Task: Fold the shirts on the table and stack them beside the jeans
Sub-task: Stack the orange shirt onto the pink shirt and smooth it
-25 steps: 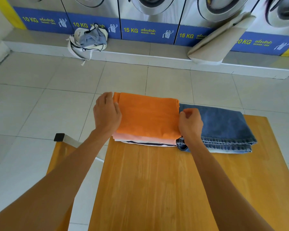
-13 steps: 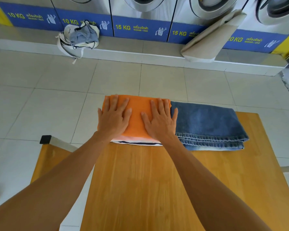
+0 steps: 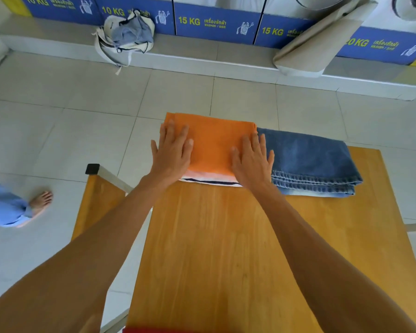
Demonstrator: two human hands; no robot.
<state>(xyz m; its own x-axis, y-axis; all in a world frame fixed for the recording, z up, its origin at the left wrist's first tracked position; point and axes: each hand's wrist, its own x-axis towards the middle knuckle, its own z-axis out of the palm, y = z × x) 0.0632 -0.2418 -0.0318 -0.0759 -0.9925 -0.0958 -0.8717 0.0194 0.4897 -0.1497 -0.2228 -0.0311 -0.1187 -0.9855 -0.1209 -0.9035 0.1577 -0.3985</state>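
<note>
On the far edge of the wooden table, two piles of folded clothes sit side by side, the biggest things on an otherwise bare top. Folded jeans lie to the right, their stitched hems facing the person. Just beside them, touching along one edge, is a stack of folded shirts with an orange shirt on top; a pale shirt and one with a dark stripe show as thin layers at the near edge beneath it. Both arms reach forward over the table. Left hand lies flat on the left part of the orange shirt, palm down, fingers spread apart and gripping nothing. Right hand lies flat on the right part of the same shirt, fingers likewise spread, its outer fingers at the seam where the shirt meets the jeans. Behind the table, across a tiled floor, a row of washers with blue panels marked 10 KG, 15 KG and 20 KG stands on a low ledge. A beige pad leans on the ledge at the right, and a cloth bag rests on it at the left. At the left edge, a bare foot and a blue hem show.
</note>
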